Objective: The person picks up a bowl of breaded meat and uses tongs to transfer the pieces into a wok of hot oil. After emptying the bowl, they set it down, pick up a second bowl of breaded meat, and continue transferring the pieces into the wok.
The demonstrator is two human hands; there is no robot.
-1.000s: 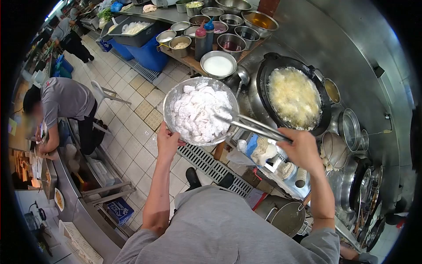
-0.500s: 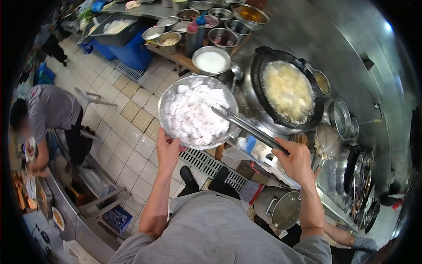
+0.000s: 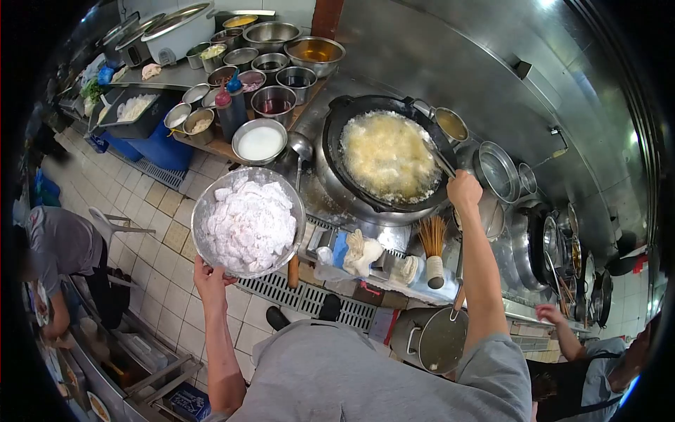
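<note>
A metal bowl (image 3: 301,224) heaped with white, flour-coated pieces (image 3: 249,225) is held at its lower left rim by my left hand (image 3: 213,281), thumb and fingers closed on the edge. My right hand (image 3: 465,191) is wrapped round metal tongs (image 3: 443,162), whose far ends reach into the right side of the bubbling yellow oil (image 3: 387,155). Pale pieces float in that oil, inside a large black-rimmed wok (image 3: 330,133). The tips of the tongs are hard to make out in the foam.
Bowls of sauces and a white-filled bowl (image 3: 260,143) stand at the upper left. A ladle (image 3: 301,148) lies left of the wok. A bamboo brush (image 3: 432,246) and a lidded pot (image 3: 439,337) are nearer me. One co-worker (image 3: 67,243) is left, another (image 3: 598,373) right.
The tongs have moved from the bowl to the wok with my right hand. The view has turned rightward, and the co-worker at the lower right shows more fully.
</note>
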